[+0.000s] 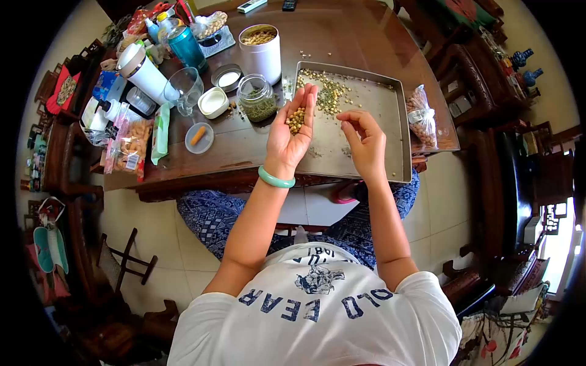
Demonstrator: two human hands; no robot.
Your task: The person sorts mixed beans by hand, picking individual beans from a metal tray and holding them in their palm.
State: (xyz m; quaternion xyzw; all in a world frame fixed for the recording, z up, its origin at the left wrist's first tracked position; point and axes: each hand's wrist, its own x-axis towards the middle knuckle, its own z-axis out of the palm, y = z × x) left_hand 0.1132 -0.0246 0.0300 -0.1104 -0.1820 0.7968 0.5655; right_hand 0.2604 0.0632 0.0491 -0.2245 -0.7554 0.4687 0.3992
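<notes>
My left hand (285,145), with a pale green bangle (276,177) on its wrist, is cupped palm up over the left edge of a metal tray (390,137). A small heap of yellow beans (295,121) that look like soybeans lies in its palm. Above the tray's middle is my right hand (370,145), thumb and forefinger brought together; anything between them is too small to make out. Mixed yellow and small green beans (331,96) are scattered on the tray, mostly at its far left. A glass jar (256,100) of small green beans stands just left of my left hand.
Behind the jar stands a tall white canister (261,55) filled with yellow beans. An empty glass (184,91), a white tumbler (143,73) and a blue can (187,47) crowd the left side. Right of the tray sits a knotted plastic bag (422,119) of nuts or beans.
</notes>
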